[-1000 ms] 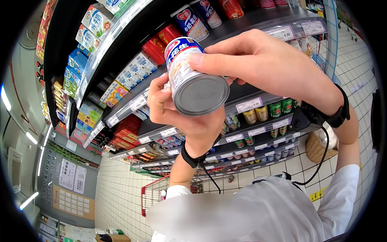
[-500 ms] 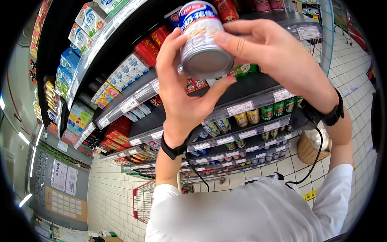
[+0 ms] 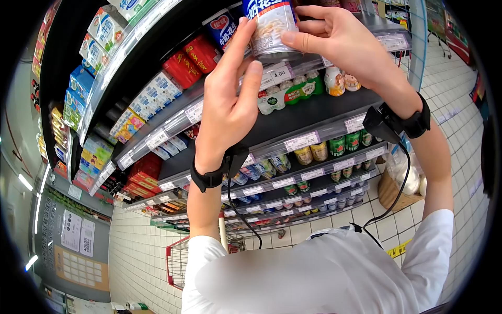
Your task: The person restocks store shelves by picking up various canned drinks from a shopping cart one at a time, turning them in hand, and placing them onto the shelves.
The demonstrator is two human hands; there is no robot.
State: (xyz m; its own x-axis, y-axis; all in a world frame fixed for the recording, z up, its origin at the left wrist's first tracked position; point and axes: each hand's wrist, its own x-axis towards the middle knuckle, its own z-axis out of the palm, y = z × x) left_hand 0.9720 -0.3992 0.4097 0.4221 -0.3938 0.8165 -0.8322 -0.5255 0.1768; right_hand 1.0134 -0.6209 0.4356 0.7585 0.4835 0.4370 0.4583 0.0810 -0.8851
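Note:
A blue-and-white can (image 3: 273, 30) with a peanut picture on its label is at the top of the view, its upper end cut off by the frame edge. My right hand (image 3: 342, 44) grips it from the right, thumb across the front of the label. At the can's left side is my left hand (image 3: 227, 97), its fingers stretched out and its thumb apart from them; the fingertips are against or very close to the can. Behind my left fingers stands a similar blue can (image 3: 220, 30) on the shelf, beside red cans (image 3: 191, 60).
Below the can, a price tag (image 3: 276, 76) lines the shelf edge, with green-wrapped small bottles (image 3: 293, 94) underneath. Milk cartons (image 3: 107, 26) fill shelves at left. Lower shelves hold several drink cans (image 3: 337, 145). A shopping cart (image 3: 178, 261) and a wicker basket (image 3: 389, 191) stand on the floor.
The can has moved up and toward the shelf, tipping more upright so its base no longer faces me. My left fingers have straightened and loosened from around it; my right hand still holds it.

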